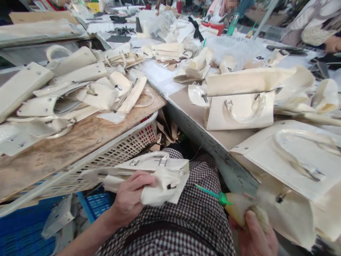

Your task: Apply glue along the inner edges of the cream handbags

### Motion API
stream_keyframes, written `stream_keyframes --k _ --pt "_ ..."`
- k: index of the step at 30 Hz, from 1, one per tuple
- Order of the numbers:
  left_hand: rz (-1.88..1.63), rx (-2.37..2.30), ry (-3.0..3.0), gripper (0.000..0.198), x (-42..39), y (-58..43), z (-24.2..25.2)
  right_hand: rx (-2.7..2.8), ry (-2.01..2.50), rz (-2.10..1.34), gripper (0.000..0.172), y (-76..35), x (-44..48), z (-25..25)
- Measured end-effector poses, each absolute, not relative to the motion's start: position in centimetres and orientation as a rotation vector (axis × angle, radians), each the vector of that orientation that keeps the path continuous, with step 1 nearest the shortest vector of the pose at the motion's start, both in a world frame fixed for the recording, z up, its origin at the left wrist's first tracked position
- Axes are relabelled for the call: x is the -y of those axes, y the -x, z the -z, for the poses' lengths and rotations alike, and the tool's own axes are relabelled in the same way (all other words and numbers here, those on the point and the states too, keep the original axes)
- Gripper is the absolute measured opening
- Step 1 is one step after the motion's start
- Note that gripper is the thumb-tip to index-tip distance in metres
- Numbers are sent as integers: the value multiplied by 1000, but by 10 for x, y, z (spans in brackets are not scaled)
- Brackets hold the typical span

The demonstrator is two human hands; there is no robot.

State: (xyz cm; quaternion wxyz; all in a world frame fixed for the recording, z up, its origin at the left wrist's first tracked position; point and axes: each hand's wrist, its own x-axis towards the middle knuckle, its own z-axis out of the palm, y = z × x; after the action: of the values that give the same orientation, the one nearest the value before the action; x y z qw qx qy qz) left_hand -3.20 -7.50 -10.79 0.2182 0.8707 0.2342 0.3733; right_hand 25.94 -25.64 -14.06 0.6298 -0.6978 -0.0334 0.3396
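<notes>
My left hand [130, 199] grips a cream handbag piece [166, 186] over my lap, its fingers folded over the pale material. Metal handle rings and a short clear-wrapped handle show along the top of this piece. In my right hand [257, 233] is a glue bottle [238, 209] with a green nozzle, its long thin tip pointing left toward the handbag but apart from it. The bottle's lower part is covered by my fingers. Just right of the bottle, a cream handbag flap [286, 202] hangs over the table edge.
Cream bag parts [90, 81] lie heaped on the left wooden table [87, 145]. A finished-looking handbag [239, 112] and a larger handbag [295, 153] lie on the right table. Beneath the left table are a white basket [119, 149] and a blue crate [23, 227]. Another person's sleeve [306, 25] appears far right.
</notes>
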Motion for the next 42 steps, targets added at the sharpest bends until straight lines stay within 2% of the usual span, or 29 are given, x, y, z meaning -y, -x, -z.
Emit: stream_keyframes --k 6,10,23,30,42 --pt "-926 -734 -2194 19 73 45 108 244 1952 -755 66 -250 232 124" --pt "-887 -691 -2179 19 68 51 109 287 1967 -760 71 -248 208 119" --pt "-916 -679 -2150 21 69 47 108 504 2102 -816 78 -273 185 144" --pt "-898 -679 -2165 21 67 42 107 530 2132 -673 74 -271 193 141" --pt "-896 -685 -2178 23 69 39 104 437 2031 -917 67 -267 186 132"
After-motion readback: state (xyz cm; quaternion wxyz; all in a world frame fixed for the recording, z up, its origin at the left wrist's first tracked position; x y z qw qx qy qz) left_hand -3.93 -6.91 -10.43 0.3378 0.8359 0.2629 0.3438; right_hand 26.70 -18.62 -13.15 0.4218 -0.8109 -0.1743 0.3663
